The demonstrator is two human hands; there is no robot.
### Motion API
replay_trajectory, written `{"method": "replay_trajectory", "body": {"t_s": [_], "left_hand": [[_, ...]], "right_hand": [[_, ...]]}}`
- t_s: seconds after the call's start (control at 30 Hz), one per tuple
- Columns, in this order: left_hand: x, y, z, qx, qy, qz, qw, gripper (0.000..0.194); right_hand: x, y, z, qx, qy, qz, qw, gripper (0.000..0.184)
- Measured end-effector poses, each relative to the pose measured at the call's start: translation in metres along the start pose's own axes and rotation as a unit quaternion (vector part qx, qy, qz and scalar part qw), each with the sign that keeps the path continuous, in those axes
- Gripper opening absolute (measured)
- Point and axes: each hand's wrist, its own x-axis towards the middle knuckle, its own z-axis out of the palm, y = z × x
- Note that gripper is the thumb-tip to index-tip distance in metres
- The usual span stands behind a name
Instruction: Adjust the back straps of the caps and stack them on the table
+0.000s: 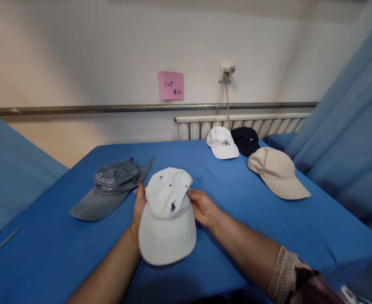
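Between my two hands is a white baseball cap (pixel 168 219) with a small dark emblem on its front and its brim pointing toward me. My left hand (pixel 139 204) grips the cap's left side, thumb up along the crown. On the opposite side my right hand (pixel 201 206) holds the cap's edge, its fingertips partly hidden behind the crown. Just left of my left hand a grey cap (pixel 110 190) with white "Always" lettering lies on the blue-covered table (pixel 62 249).
At the back right lie a white cap (pixel 222 143) with black letters, a black cap (pixel 245 140) and a beige cap (pixel 277 171). A thin stick (pixel 1 245) is at the left edge. Behind are a radiator (pixel 189 128) and a socket (pixel 225 74); blue curtains (pixel 347 109) flank the table.
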Motion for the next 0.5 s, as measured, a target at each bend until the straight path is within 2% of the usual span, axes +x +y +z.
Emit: {"method": "replay_trajectory", "body": {"t_s": [0.07, 0.13, 0.2, 0.3, 0.4, 0.5], "left_hand": [[0.002, -0.009, 0.005, -0.007, 0.000, -0.027, 1.000, 0.075], [0.004, -0.022, 0.011, 0.000, 0.040, -0.030, 0.999, 0.062], [0.007, -0.035, 0.018, 0.030, 0.128, -0.007, 0.991, 0.044], [0.014, -0.044, 0.031, 0.108, 0.285, 0.034, 0.952, 0.047], [0.018, -0.021, 0.045, 0.157, 0.351, 0.120, 0.915, 0.045], [0.005, 0.032, 0.048, 0.166, 0.362, 0.248, 0.883, 0.038]], "right_hand": [[0.011, -0.014, -0.010, 0.026, 0.075, -0.073, 0.994, 0.015], [0.019, -0.030, -0.018, 0.044, 0.133, -0.149, 0.979, 0.017], [0.023, -0.042, -0.022, 0.044, 0.167, -0.211, 0.962, 0.025], [0.021, -0.049, -0.023, 0.008, 0.170, -0.250, 0.953, 0.042], [0.017, -0.048, -0.023, -0.046, 0.148, -0.213, 0.965, 0.060], [0.014, -0.044, -0.025, -0.097, 0.146, -0.175, 0.969, 0.067]]}}
